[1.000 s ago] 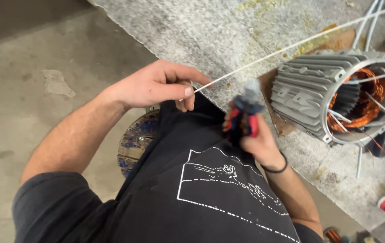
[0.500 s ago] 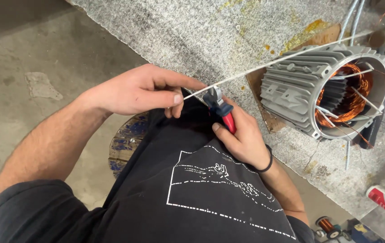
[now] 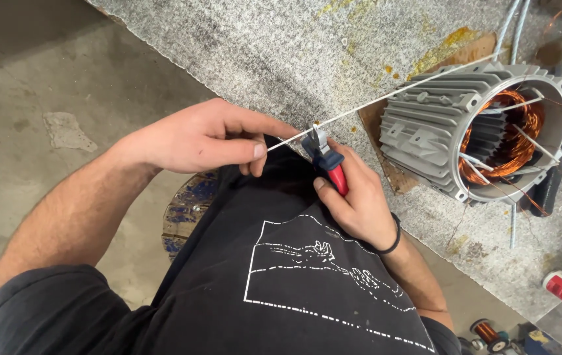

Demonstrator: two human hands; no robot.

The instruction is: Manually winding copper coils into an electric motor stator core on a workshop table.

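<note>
Head cam is looking down at our two hands over a grey speckled workbench [image 3: 241, 46]. We're pinching a thin white strip [image 3: 359, 108] w/ our left hand [image 3: 195, 138], thumb and fingers closed tight on its near end. Strip is running taut, up and to the right, across the bench to the motor housing [image 3: 471, 125], a ribbed grey shell lying on its side w/ copper windings [image 3: 504, 131] showing inside. Our right hand [image 3: 353, 197] is gripping red & blue-handled cutters [image 3: 327, 158], fingers wrapped round the handles; the jaws are sitting on the strip just beside our left fingertips, and they're looking closed on it, tho we can't tell if they're biting through. Motor is resting on a wooden board [image 3: 386, 131], well apart from both hands. Below, our black printed shirt [image 3: 294, 283] is filling the frame, concrete floor [image 3: 44, 79] at left
</note>
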